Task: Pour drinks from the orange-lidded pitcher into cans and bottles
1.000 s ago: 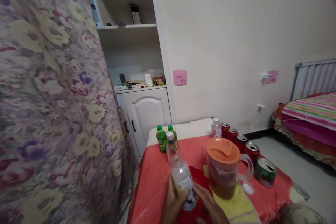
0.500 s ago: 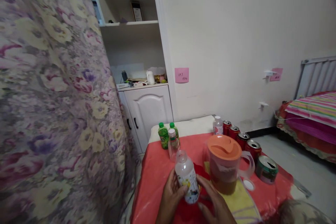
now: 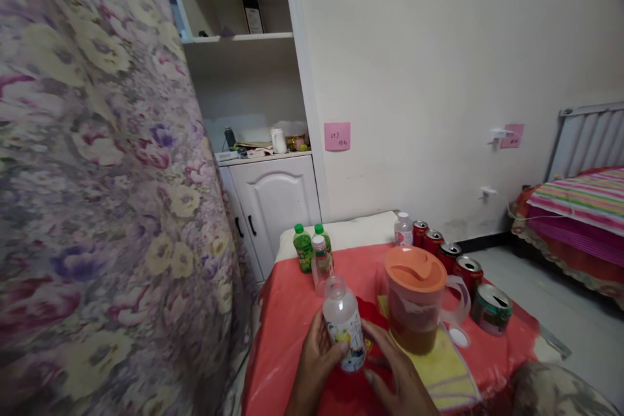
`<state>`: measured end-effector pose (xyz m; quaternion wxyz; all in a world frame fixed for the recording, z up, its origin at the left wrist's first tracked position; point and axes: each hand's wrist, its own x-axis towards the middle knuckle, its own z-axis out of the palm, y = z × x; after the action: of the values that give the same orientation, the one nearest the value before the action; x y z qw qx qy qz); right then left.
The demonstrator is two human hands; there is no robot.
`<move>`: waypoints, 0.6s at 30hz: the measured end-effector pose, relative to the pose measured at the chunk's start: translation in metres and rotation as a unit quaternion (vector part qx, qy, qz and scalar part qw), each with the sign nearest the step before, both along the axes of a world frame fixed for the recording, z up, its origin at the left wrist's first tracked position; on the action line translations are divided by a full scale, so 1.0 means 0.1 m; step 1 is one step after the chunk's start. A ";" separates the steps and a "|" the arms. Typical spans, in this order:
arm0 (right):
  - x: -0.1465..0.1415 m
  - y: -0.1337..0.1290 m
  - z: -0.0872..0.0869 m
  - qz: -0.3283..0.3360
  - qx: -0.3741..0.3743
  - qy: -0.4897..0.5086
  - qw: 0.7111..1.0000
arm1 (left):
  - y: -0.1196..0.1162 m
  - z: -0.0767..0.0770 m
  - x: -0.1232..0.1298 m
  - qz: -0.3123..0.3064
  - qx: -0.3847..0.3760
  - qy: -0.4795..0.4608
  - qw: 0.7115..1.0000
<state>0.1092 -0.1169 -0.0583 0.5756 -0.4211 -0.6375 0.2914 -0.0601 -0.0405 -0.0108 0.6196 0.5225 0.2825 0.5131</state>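
My left hand [image 3: 319, 357] is closed round a clear, capless plastic bottle [image 3: 344, 331] with a white printed label, thumb across its front. The bottle is nearly upright, leaning slightly away. At its right side is my right hand [image 3: 397, 367], fingers apart; the fingertips reach the bottle's edge, and the thumb stands off it. Just right of my hands, a clear pitcher [image 3: 413, 318] with an orange lid holds brownish liquid and stands on a yellow cloth [image 3: 446, 370]. A white cap [image 3: 458, 337] lies beside the pitcher's handle.
Behind the held bottle stand a clear bottle [image 3: 320, 266] and two green-capped bottles [image 3: 303, 250]. Several red cans [image 3: 468, 273], a green can [image 3: 492, 309] and another clear bottle [image 3: 403, 231] line the right side of the red-covered table [image 3: 287, 325]. A floral curtain [image 3: 107, 208] hangs at left.
The view has shifted slightly, so everything sits a little higher in the picture. My hands and the bottle keep nearly the same pose.
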 end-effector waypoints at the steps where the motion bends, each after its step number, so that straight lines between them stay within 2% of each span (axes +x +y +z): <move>1: 0.00 0.00 0.00 0.008 -0.004 0.001 1.000 | 0.00 0.00 0.00 0.000 -0.001 0.000 1.000; 6: -0.01 0.00 -0.04 0.003 -0.002 -0.004 1.000 | 0.01 -0.05 0.00 -0.002 -0.002 -0.006 1.000; 13: 0.02 -0.01 0.00 0.001 -0.015 -0.073 0.997 | 0.05 -0.15 0.01 -0.013 -0.003 -0.017 1.000; 18: 0.07 -0.01 -0.01 0.032 -0.008 -0.074 0.997 | 0.02 -0.09 0.05 0.041 -0.017 -0.036 0.998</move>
<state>0.1158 -0.1176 -0.0591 0.5140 -0.4258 -0.6889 0.2828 -0.0554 -0.0389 -0.0196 0.6167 0.4808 0.2901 0.5517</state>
